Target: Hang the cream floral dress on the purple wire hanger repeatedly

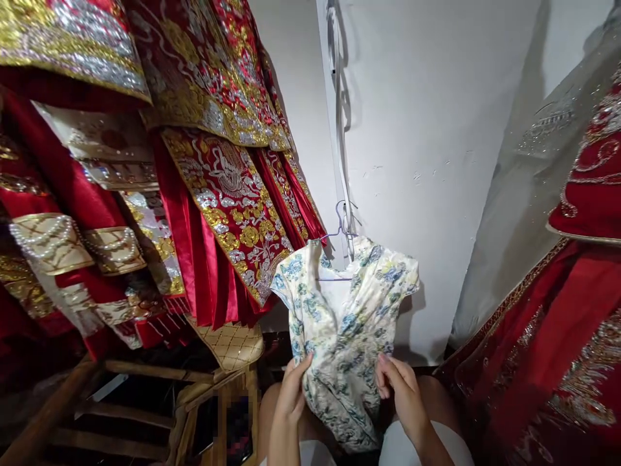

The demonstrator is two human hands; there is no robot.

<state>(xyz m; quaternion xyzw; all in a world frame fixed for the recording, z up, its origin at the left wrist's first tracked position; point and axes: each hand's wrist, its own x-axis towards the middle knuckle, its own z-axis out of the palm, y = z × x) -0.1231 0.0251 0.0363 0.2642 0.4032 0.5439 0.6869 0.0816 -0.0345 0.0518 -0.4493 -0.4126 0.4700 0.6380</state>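
Observation:
A white dress (349, 317) with blue and yellow-green flowers, short sleeves and a V neck hangs in front of me. Its shoulders rest on a thin purple wire hanger (341, 226), which is hooked on a white strap (341, 149) running down the wall. My left hand (292, 391) pinches the left side of the dress near the waist, thumb on the front. On the opposite side, my right hand (400, 391) has its fingers closed at the cloth's edge. The lower part of the dress falls between my knees.
Red costumes (233, 194) with gold and silver embroidery hang close on the left. More red embroidered cloth (572, 310) and a sheer sparkling fabric (504, 213) are on the right. A wooden frame (140, 414) stands low at left, near a gold quilted seat (233, 343). Behind is a white wall (427, 129).

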